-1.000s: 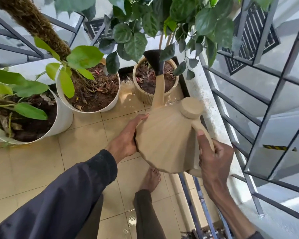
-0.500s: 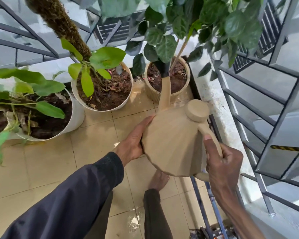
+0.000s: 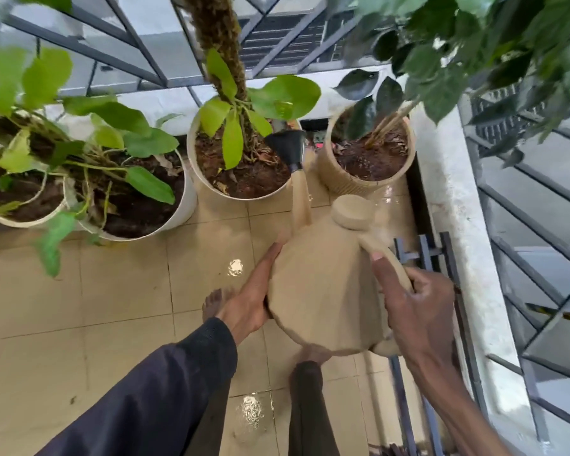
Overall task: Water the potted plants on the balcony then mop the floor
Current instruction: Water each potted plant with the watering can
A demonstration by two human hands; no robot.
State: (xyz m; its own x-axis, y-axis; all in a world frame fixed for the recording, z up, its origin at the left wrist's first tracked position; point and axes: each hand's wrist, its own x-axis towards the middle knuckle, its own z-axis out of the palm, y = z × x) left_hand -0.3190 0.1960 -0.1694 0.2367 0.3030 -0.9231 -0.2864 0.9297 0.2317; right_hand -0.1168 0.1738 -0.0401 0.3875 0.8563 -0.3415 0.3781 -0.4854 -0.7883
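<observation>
A beige faceted watering can is held in the air in front of me. My right hand grips its handle, and my left hand lies flat against its left side with straight fingers. The can's black rose sits over the right rim of the middle white pot with the moss pole. A ribbed beige pot stands to the right, and two more white pots with leafy plants stand to the left.
The tan tiled floor has wet patches near my bare feet. A dark metal railing and a white ledge run along the right and back. A dark metal frame leans by the ledge.
The can's rose has swung left, from over the beige right pot to the rim of the middle white pot. My view has shifted left and more pots show.
</observation>
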